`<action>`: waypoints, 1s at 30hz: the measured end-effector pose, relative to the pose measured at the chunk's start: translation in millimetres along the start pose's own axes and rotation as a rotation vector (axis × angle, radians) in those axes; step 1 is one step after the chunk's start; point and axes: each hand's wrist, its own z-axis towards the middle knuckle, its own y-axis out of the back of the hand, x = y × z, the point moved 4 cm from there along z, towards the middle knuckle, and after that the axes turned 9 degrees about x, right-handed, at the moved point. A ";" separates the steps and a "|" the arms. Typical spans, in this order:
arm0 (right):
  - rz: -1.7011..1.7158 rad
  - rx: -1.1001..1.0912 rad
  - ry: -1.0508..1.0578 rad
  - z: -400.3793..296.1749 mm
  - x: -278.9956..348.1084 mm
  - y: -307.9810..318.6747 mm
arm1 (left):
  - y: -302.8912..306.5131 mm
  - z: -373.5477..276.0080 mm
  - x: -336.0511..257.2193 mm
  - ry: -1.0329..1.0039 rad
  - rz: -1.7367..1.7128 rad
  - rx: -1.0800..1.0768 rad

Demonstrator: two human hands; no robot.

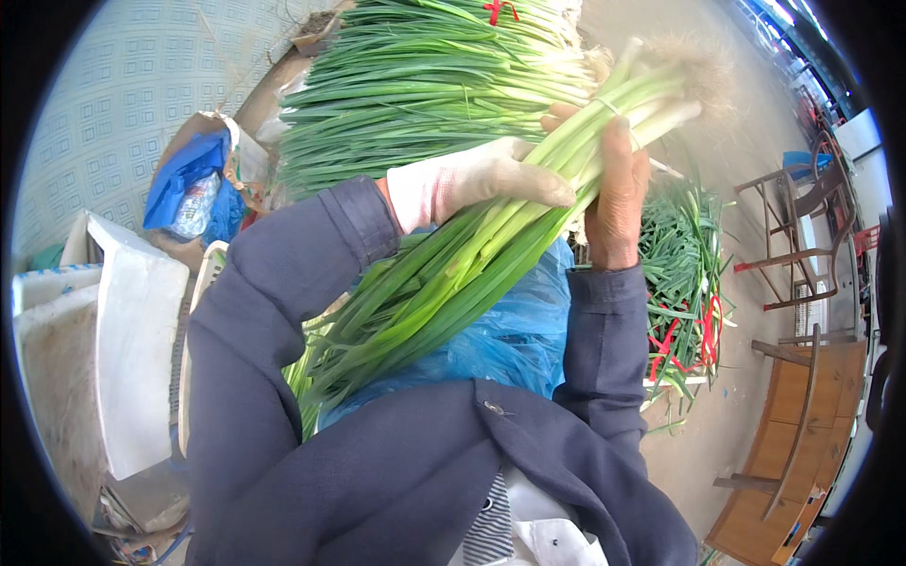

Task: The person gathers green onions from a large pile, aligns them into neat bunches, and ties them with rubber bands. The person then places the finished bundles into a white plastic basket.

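Observation:
A bunch of long green onions (488, 233) lies slantwise across both hands. Its pale stalks and shaggy roots point to the upper right, while its leaves trail to the lower left. My left hand (488, 180), in a whitish work glove, grips the middle of the bunch with the thumb across the front. Bare, my right hand (619, 184) holds the pale stalks near the root end, partly hidden behind them. Beneath the bunch, a blue plastic sheet (524, 311) covers my lap.
A big pile of green onions (425, 92) lies ahead, with a red tie (499, 10). At the right is another heap (683, 262) with red ties. White foam boxes (138, 339) and a torn sack (244, 159) stand left. A chair (800, 219) and wooden cabinet (814, 403) are farther right.

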 end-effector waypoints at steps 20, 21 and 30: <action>0.135 0.229 0.123 88.2 77.3 -31.1 | -15.3 0.4 -99.2 -0.257 0.326 -0.227; 0.186 0.281 0.106 88.7 76.1 -34.9 | -9.3 0.1 -110.1 -0.263 0.330 -0.254; 0.270 0.267 -0.172 -12.6 -39.0 -57.7 | 21.6 16.8 -177.2 -0.520 0.282 -0.488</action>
